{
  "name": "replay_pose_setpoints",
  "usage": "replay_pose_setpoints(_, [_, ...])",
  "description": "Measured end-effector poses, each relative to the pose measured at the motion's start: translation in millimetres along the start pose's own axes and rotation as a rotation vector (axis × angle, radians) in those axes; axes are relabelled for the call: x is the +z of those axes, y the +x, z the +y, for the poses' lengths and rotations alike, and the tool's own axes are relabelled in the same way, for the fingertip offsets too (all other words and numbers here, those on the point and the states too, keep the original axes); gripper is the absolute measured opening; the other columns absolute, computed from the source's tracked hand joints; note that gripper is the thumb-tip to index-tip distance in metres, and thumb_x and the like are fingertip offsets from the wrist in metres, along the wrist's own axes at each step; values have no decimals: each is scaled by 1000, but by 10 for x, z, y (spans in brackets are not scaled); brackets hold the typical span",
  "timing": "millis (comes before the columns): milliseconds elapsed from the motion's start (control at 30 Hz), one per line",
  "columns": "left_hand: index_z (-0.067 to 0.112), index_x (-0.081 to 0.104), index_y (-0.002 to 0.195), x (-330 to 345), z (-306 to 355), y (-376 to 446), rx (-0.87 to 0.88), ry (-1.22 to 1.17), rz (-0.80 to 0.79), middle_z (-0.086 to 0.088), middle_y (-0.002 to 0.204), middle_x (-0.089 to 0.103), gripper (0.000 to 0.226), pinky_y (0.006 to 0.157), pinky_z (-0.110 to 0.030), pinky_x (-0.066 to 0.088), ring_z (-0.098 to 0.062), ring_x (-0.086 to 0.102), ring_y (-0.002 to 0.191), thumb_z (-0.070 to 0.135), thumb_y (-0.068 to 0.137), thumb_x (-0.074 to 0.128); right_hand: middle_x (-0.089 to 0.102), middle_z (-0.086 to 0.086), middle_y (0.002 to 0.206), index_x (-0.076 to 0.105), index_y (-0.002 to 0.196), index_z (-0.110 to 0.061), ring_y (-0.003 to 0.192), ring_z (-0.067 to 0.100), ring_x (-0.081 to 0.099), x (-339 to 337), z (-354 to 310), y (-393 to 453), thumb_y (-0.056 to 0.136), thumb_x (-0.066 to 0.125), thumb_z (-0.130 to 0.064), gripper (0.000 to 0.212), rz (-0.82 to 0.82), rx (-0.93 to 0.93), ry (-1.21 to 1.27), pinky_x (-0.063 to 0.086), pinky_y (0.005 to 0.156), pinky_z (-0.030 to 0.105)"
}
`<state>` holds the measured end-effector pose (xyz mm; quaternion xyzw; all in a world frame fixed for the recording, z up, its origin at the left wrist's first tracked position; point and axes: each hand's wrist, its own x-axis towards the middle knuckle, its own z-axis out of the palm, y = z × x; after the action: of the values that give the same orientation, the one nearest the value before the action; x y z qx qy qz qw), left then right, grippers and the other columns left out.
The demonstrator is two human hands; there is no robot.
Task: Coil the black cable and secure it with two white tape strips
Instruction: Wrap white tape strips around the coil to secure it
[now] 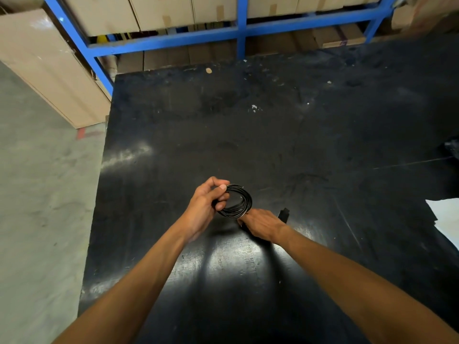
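forearms out over black tabletop [273, 125] | left hand [202, 209] fingers pinching coiled black cable [237, 201] | right hand [260, 224] fingers curled under coil, grip hidden

The table [273, 145] has a black, scuffed top, glossy where light glares near its front edge and dusty with pale specks toward the back edge. The coiled cable [239, 201] looks like smooth, shiny black plastic. The rack [241, 28] behind is blue painted metal holding matt brown cardboard boxes [173, 11]. The floor [44, 194] is rough grey concrete.
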<state>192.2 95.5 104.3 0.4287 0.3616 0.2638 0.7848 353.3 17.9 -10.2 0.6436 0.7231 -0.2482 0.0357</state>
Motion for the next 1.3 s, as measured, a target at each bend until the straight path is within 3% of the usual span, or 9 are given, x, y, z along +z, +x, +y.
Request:
replay_pose_setpoints(167, [12,51,83,-56,49,-35,18,16,22,-1,73,39,21,51,-14,33,-5,39,57,0,97,42,64,6,124,54,125,-22,111,31,60,53,-8,23,95,50,-4,34,139,159,202,45,83,38])
replay_pose_setpoints(233, [13,51,84,-82,78,-49,24,24,23,0,71,39,20,53,-15,34,-6,37,57,2,98,42,70,5,114,58,119,-21,102,24,66,7,0,39,94,54,-1,32,278,224,417,47,80,32])
replay_pose_setpoints(333, [14,52,89,-94,143,-103,33,46,25,2,67,40,17,59,-17,33,-8,36,56,6,100,41,72,0,95,62,110,-18,76,-1,63,-160,-20,38,88,63,5,32,461,193,664,47,76,21])
replay_pose_setpoints(467, [12,52,94,-59,279,-179,69,40,20,2,67,42,13,63,-21,31,-7,36,56,9,100,41,74,6,90,67,101,-15,80,8,69,-592,-125,4,78,73,8,33,651,159,854,57,82,22])
replay_pose_setpoints(600, [11,52,98,-8,461,-261,141,48,-27,0,71,41,12,61,-18,33,-5,37,54,10,101,40,70,6,79,68,91,-16,72,8,67,-1111,-236,-86,73,81,6,31,851,143,992,59,76,24])
replay_pose_setpoints(767, [13,53,98,94,756,-371,264,80,-129,0,74,41,10,62,-17,34,-4,38,56,20,93,48,75,7,76,65,92,-25,70,16,74,-1711,-471,-259,70,85,1,39,971,48,1054,61,70,29])
replay_pose_setpoints(867, [12,51,100,199,945,-462,336,100,-188,0,74,41,12,64,-21,34,-5,38,57,21,93,46,77,6,76,66,95,-18,72,18,75,-2003,-664,-372,71,86,-3,36,1013,5,1065,60,63,27])
replay_pose_setpoints(1000, [14,52,99,294,1155,-557,424,124,-227,-1,75,41,11,64,-21,35,-5,38,59,20,94,45,77,5,76,68,94,-11,73,15,76,-2302,-817,-480,67,88,-3,34,1073,-46,1036,58,69,22])
replay_pose_setpoints(1300, [11,48,97,458,1547,-845,589,143,-259,4,70,43,11,63,-17,36,-5,40,62,20,94,43,75,7,80,68,89,-18,76,16,75,-2773,-1092,-775,66,88,-1,35,1112,-219,951,60,73,26])
